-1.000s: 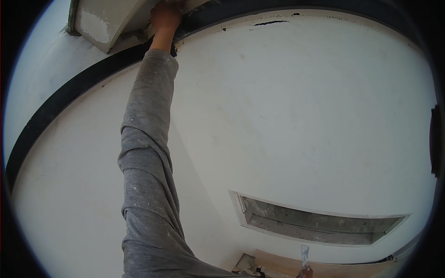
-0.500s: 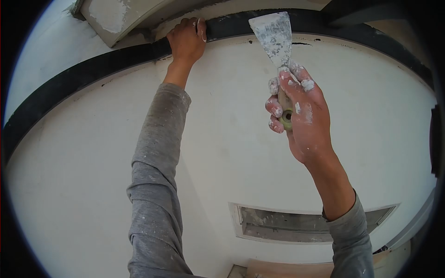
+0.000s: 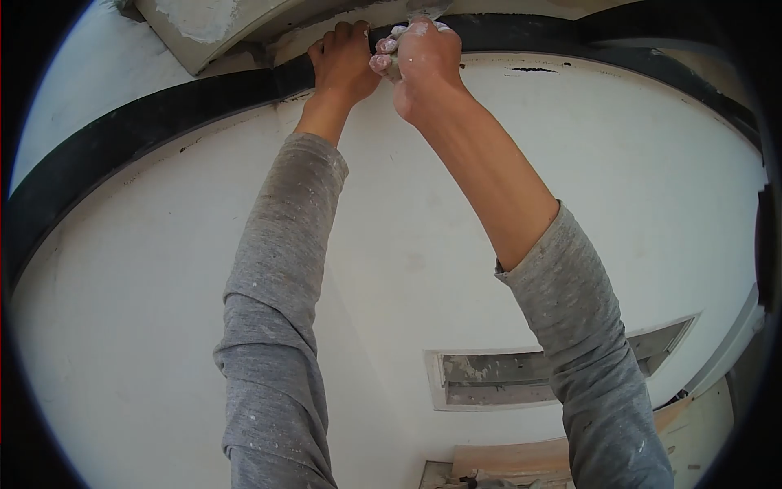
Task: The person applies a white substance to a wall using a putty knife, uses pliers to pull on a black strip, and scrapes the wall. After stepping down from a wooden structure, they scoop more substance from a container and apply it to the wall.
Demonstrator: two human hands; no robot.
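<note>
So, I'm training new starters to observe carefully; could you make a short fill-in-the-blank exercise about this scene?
1. Both sleeves are ____ in colour.
2. The right hand holds a scraper that runs out of the picture at its ____ edge.
3. The curved band at the left hand is not light in tone but ____.
4. The rectangular opening is partly hidden behind the person's ____ sleeve.
Missing words: grey; top; dark; right.
</note>
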